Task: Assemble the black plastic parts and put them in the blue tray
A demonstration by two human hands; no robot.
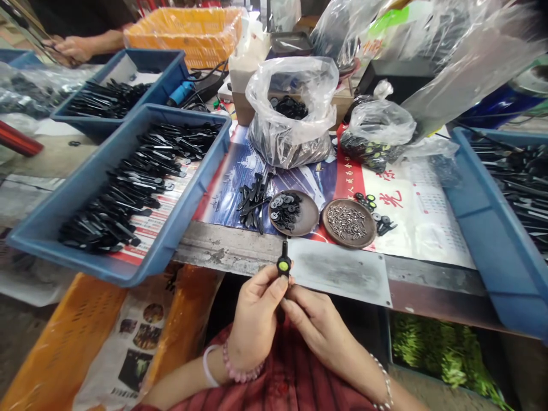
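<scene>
In front of my body I hold up a slim black plastic part (284, 251) with a round yellow-green disc on it. My left hand (256, 314) is closed, pinching the part between thumb and fingers just below the disc. My right hand (319, 322) is closed against the left one, around the lower end of the part; its fingertips are partly hidden. Beyond the hands stand a round dish of small metal screws (349, 222) and a dish of small black round pieces (293, 212). A pile of black strips (253, 200) lies left of them.
A blue tray (141, 274) of black strips stands left, another blue tray (496, 251) right. Open plastic bags (293, 137) of black parts stand behind the dishes. A metal plate (338, 271) lies at the table edge. Another person's hand (75, 50) shows far left.
</scene>
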